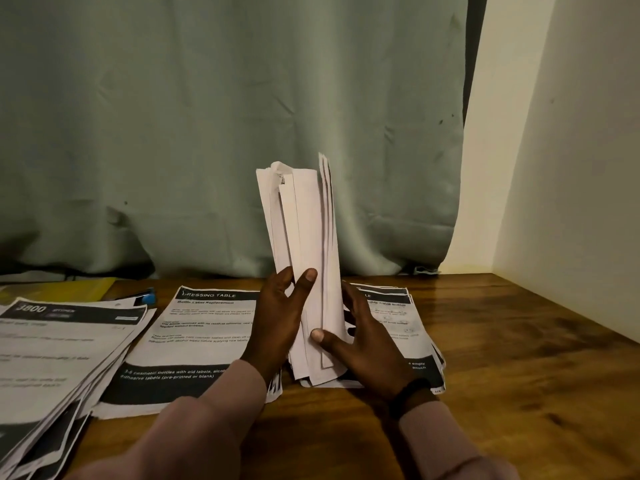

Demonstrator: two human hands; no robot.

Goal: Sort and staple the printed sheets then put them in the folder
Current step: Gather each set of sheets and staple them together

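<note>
A thick bundle of printed sheets (304, 244) stands on its edge, upright on the wooden table (502, 341), seen edge-on. My left hand (280, 317) grips its left side, thumb laid across the near edge. My right hand (363, 344) holds the right side low down, thumb pressed on the near edge. Flat on the table lie a pile headed "DRESSING TABLE" (194, 337), a second pile (405, 327) behind my right hand, and a fanned stack (59, 355) at the left. A yellow folder (65, 289) lies at the back left, partly under the stack.
A blue object (148, 299) peeks out beside the left stack, too hidden to name. A grey-green curtain (207, 133) hangs behind the table. A pale wall (571, 168) bounds the right side. Bare wood shows at the right and front.
</note>
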